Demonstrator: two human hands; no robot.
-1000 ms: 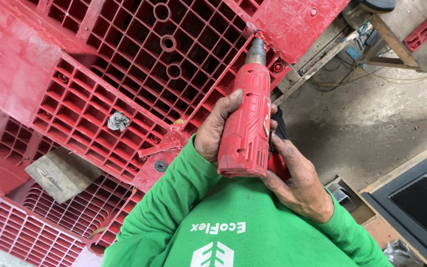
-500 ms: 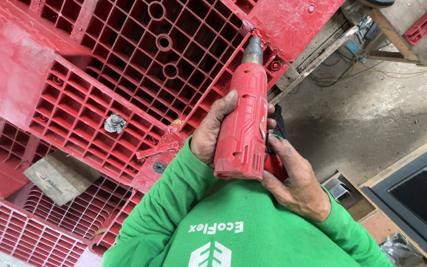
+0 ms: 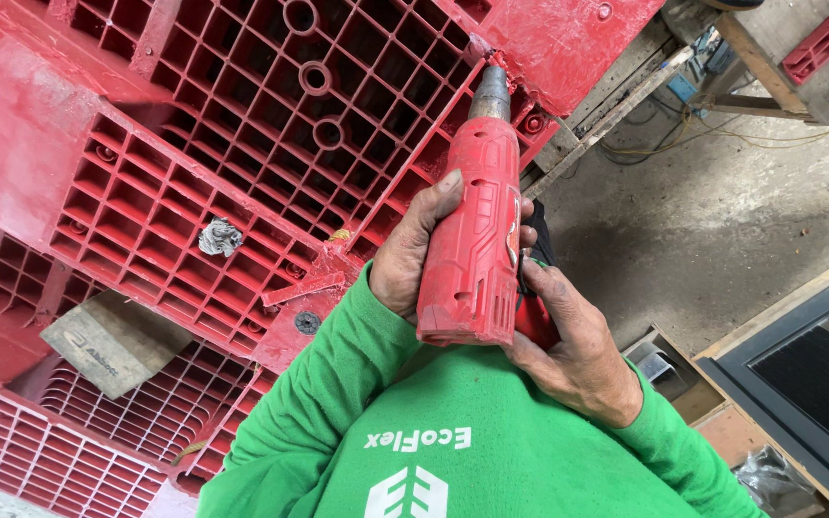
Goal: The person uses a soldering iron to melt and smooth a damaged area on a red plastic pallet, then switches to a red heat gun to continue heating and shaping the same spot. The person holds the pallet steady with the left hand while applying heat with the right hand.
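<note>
Both my hands hold a red power drill (image 3: pixel 472 240). My left hand (image 3: pixel 410 259) wraps the side of its body, thumb along the casing. My right hand (image 3: pixel 573 350) grips the dark handle underneath. The drill's grey nose (image 3: pixel 489 94) presses against a rib of a red plastic pallet (image 3: pixel 242 115), beside a flat red corner panel (image 3: pixel 568 38). My green sleeves and chest fill the bottom of the view.
More red grid pallets (image 3: pixel 59 460) lie stacked at the lower left, with a grey block (image 3: pixel 112 341) resting on them. A crumpled scrap (image 3: pixel 220 236) sits in one cell. Concrete floor (image 3: pixel 722 192), cables, wooden frames and a dark panel (image 3: pixel 808 355) lie to the right.
The drill stays on the same spot of the pallet with both hands unchanged; the view has shifted only slightly.
</note>
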